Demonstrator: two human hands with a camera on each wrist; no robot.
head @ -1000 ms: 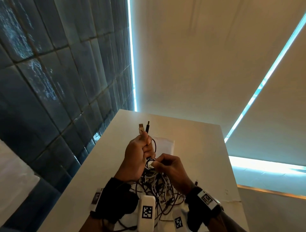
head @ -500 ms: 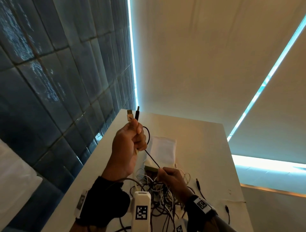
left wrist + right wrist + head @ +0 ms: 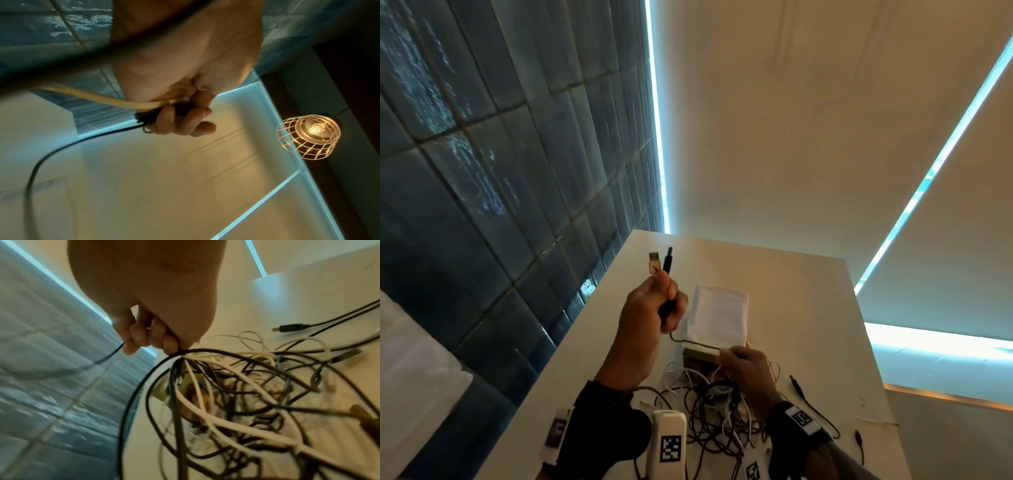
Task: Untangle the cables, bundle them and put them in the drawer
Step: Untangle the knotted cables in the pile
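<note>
At frame centre the left hand [image 3: 650,318] grips two plug ends [image 3: 661,262] upright. Lower right, the right hand [image 3: 748,368] pinches a black cable [image 3: 690,341] above the tangle [image 3: 715,418] on the tabletop [image 3: 808,308]; a white pouch [image 3: 719,317] lies just behind.

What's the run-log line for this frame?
phase: untangling | left hand: grips two plug ends, raised | right hand: pinches black cable | tangle: on table
</note>
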